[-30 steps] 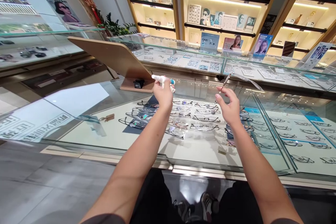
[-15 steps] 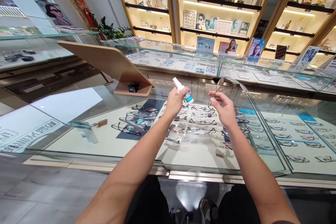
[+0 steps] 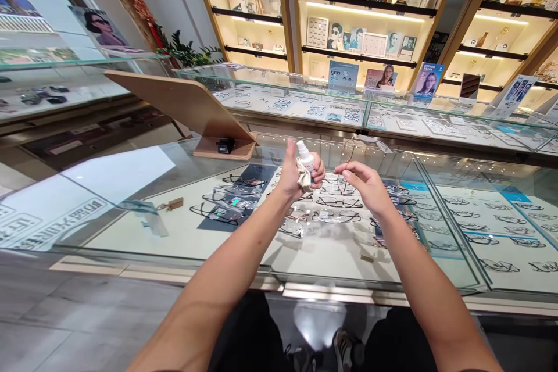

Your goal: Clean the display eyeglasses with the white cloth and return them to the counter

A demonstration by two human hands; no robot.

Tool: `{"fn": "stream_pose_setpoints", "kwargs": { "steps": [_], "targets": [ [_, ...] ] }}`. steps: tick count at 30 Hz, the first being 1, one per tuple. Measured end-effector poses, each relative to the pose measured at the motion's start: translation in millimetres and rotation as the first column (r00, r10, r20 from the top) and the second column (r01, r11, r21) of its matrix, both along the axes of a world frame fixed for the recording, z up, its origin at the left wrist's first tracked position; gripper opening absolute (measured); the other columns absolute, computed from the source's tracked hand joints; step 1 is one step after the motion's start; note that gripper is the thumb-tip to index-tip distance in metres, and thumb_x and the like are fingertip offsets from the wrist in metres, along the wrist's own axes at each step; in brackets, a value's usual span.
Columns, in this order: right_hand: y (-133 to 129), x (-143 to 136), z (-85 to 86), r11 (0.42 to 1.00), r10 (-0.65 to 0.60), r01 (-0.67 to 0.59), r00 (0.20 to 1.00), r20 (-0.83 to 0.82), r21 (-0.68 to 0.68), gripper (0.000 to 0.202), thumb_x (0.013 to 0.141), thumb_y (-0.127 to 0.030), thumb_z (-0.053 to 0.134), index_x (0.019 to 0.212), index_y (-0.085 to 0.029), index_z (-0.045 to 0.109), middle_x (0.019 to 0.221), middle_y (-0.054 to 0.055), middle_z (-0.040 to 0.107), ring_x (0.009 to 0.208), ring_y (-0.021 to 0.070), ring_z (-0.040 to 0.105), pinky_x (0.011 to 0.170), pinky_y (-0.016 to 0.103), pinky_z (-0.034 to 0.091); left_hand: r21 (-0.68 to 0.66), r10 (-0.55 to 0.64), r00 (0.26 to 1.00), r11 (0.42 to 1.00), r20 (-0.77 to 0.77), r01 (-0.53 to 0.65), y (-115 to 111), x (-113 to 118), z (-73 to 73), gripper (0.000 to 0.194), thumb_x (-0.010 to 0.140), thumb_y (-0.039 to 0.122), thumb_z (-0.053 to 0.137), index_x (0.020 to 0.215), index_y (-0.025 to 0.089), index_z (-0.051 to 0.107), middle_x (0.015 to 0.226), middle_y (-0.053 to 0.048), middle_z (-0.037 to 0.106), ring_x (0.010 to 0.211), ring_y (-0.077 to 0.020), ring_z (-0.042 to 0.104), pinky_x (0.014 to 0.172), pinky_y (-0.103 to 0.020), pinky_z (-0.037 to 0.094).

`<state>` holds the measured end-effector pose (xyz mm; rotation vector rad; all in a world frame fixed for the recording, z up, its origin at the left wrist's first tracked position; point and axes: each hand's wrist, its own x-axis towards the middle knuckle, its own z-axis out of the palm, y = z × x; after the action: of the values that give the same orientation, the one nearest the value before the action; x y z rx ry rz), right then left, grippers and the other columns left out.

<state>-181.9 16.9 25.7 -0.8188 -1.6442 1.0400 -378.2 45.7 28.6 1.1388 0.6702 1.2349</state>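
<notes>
A small white spray bottle (image 3: 306,158) stands nearly upright in my left hand (image 3: 288,175). My fingers wrap round it, the thumb points up, and a bunched cream cloth (image 3: 304,177) is tucked against it in the same grip. To the right, my right hand (image 3: 367,185) pinches a thin-framed pair of eyeglasses (image 3: 349,152) between thumb and fingers. The glasses are held up on edge, and their clear parts blend into the counter behind. Both hands hover above the glass display counter (image 3: 235,251), a short gap apart.
Under the glass lie rows of eyeglasses (image 3: 335,217). A tilted wooden board on a base (image 3: 183,99) stands on the counter at left. Beyond is another glass case (image 3: 279,84) with upright cards (image 3: 429,80), then lit shelves (image 3: 366,6).
My left hand has turned the bottle more upright, bringing the cloth into view and raising the thumb. My right hand has moved slightly left and lower with the eyeglasses.
</notes>
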Motion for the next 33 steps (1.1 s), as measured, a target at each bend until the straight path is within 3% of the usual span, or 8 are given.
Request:
{"fn": "stream_pose_setpoints", "kwargs": {
  "steps": [3, 5, 10, 16, 21, 28, 30, 33],
  "targets": [
    [-3, -4, -0.7, 0.997, 0.063, -0.063, 0.998, 0.020, -0.036, 0.037, 0.087, -0.062, 0.075, 0.094, -0.025, 0.076, 0.109, 0.004, 0.079, 0.104, 0.0211, 0.069, 0.096, 0.039, 0.054, 0.026, -0.026, 0.996, 0.999, -0.085, 0.028, 0, 1, -1.6, 0.091, 0.070, 0.110, 0.021, 0.051, 0.024, 0.043, 0.047, 0.001, 0.034, 0.039, -0.0127, 0.039, 0.034, -0.027, 0.029],
    [-4, -5, -1.1, 0.993, 0.102, -0.101, 0.995, 0.010, -0.058, 0.037, 0.087, -0.061, 0.075, 0.094, -0.025, 0.077, 0.107, 0.004, 0.079, 0.104, 0.0213, 0.069, 0.099, 0.040, 0.052, 0.079, 0.002, 0.987, 0.997, -0.158, 0.011, 0, 2, -4.1, 0.088, 0.072, 0.108, 0.027, 0.050, 0.024, 0.046, 0.045, 0.000, 0.036, 0.038, -0.0129, 0.038, 0.036, -0.029, 0.030],
    [-8, -8, 0.0, 0.972, 0.209, -0.213, 0.977, -0.046, -0.104, 0.032, 0.088, -0.058, 0.075, 0.094, -0.026, 0.077, 0.100, 0.002, 0.078, 0.105, 0.0212, 0.070, 0.105, 0.042, 0.051, 0.346, 0.266, 0.903, 0.927, -0.338, -0.144, 0, 3, -10.2, 0.076, 0.079, 0.092, 0.047, 0.051, 0.022, 0.055, 0.047, -0.004, 0.049, 0.047, -0.0154, 0.045, 0.050, -0.033, 0.037],
    [-11, -9, 1.8, 0.955, 0.265, -0.267, 0.964, -0.034, -0.126, 0.032, 0.089, -0.058, 0.074, 0.092, -0.026, 0.077, 0.099, 0.003, 0.078, 0.107, 0.0214, 0.070, 0.106, 0.044, 0.051, 0.430, 0.363, 0.855, 0.883, -0.370, -0.189, -1, 5, -11.5, 0.070, 0.081, 0.085, 0.049, 0.051, 0.022, 0.050, 0.050, -0.002, 0.048, 0.052, -0.0152, 0.041, 0.057, -0.033, 0.033],
    [-4, -5, -3.0, 0.971, 0.188, -0.198, 0.979, -0.079, -0.137, 0.033, 0.087, -0.058, 0.076, 0.095, -0.026, 0.077, 0.101, 0.003, 0.078, 0.106, 0.0215, 0.070, 0.100, 0.040, 0.052, 0.438, 0.385, 0.849, 0.874, -0.363, -0.210, -1, 4, -10.3, 0.072, 0.083, 0.087, 0.043, 0.051, 0.023, 0.049, 0.050, -0.002, 0.045, 0.052, -0.0155, 0.039, 0.057, -0.033, 0.031],
    [2, -3, -5.3, 0.975, 0.078, -0.121, 0.972, -0.220, -0.187, 0.037, 0.081, -0.061, 0.078, 0.092, -0.026, 0.073, 0.105, 0.004, 0.079, 0.105, 0.0226, 0.072, 0.093, 0.038, 0.055, 0.458, 0.267, 0.812, 0.889, -0.518, 0.000, -8, 9, -16.7, 0.069, 0.080, 0.083, 0.056, 0.054, 0.021, 0.044, 0.050, 0.002, 0.038, 0.053, -0.0125, 0.033, 0.056, -0.029, 0.024],
    [3, -3, -5.2, 0.975, 0.081, -0.124, 0.970, -0.228, -0.182, 0.036, 0.081, -0.061, 0.079, 0.092, -0.026, 0.073, 0.104, 0.003, 0.079, 0.104, 0.0224, 0.072, 0.093, 0.038, 0.056, 0.468, 0.293, 0.824, 0.883, -0.485, -0.039, -6, 9, -18.9, 0.068, 0.081, 0.083, 0.055, 0.055, 0.021, 0.045, 0.051, 0.002, 0.039, 0.053, -0.0123, 0.035, 0.054, -0.029, 0.026],
    [5, -1, -6.2, 0.976, 0.069, -0.115, 0.969, -0.238, -0.184, 0.035, 0.081, -0.060, 0.079, 0.093, -0.027, 0.073, 0.103, 0.003, 0.079, 0.105, 0.0224, 0.072, 0.092, 0.038, 0.056, 0.401, 0.353, 0.867, 0.894, -0.351, -0.202, 7, 2, -19.9, 0.062, 0.080, 0.080, 0.059, 0.062, 0.021, 0.053, 0.056, 0.000, 0.049, 0.051, -0.0134, 0.045, 0.051, -0.028, 0.036]
  ]
}}
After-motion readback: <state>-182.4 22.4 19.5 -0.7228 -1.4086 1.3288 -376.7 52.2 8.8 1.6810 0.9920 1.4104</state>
